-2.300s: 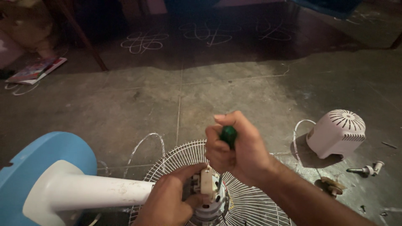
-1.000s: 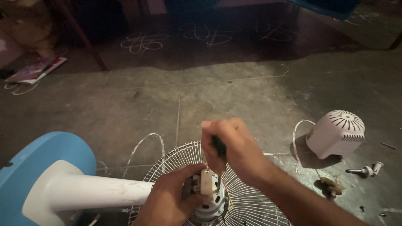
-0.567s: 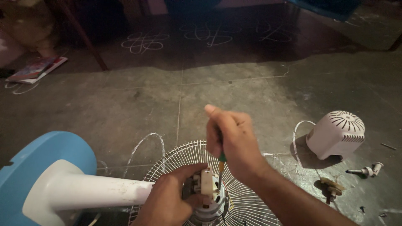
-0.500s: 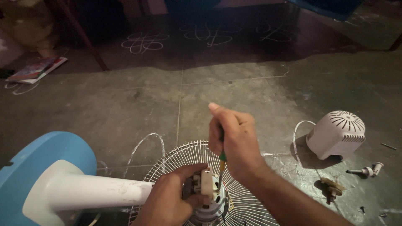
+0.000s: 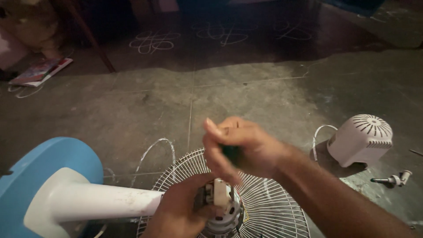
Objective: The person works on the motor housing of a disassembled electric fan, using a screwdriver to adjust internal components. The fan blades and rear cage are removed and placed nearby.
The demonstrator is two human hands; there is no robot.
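— Bare concrete floor (image 5: 132, 110); how far along is the fan?

— Blue base (image 5: 39, 176) at nine o'clock. Left hand (image 5: 178, 213) grips the exposed motor (image 5: 222, 207) at six, over the wire grille (image 5: 273, 207). Right hand (image 5: 240, 147) is closed round a green-handled screwdriver (image 5: 230, 154) (tip hidden). Rear cover (image 5: 363, 139) is already off, at three o'clock; nothing visible inside it.

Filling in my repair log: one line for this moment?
left hand steadies fan motor | right hand grips green-handled screwdriver above it | wire grille beneath
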